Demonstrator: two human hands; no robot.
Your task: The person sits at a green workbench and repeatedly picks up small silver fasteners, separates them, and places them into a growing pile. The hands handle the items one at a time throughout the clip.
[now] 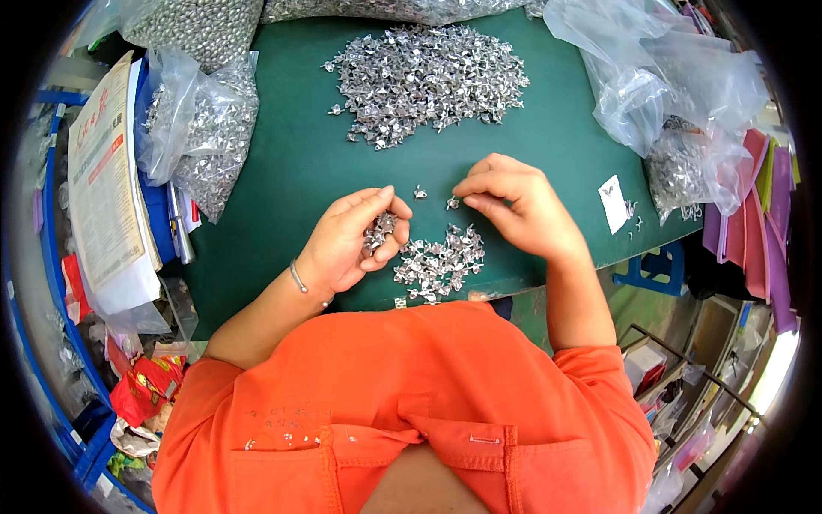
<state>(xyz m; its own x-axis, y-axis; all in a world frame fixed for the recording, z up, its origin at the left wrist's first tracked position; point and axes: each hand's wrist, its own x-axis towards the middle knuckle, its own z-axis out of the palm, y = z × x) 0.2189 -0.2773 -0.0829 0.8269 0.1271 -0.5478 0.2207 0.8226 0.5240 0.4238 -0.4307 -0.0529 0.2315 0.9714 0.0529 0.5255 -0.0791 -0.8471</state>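
My left hand is cupped around a clump of small silvery metal parts, fingers curled over them. To its right, my right hand pinches one small metal part between thumb and fingertips just above the green table. A single loose part lies between the two hands. Close to the table's near edge, below the hands, sits a small pile of the same shiny parts. Farther back spreads a much larger heap of similar pieces. Their exact shape is too small to make out.
Clear bags of metal parts stand at the left and right of the green table. A white paper tag lies at right. Papers hang at far left; a blue stool stands beyond the right edge.
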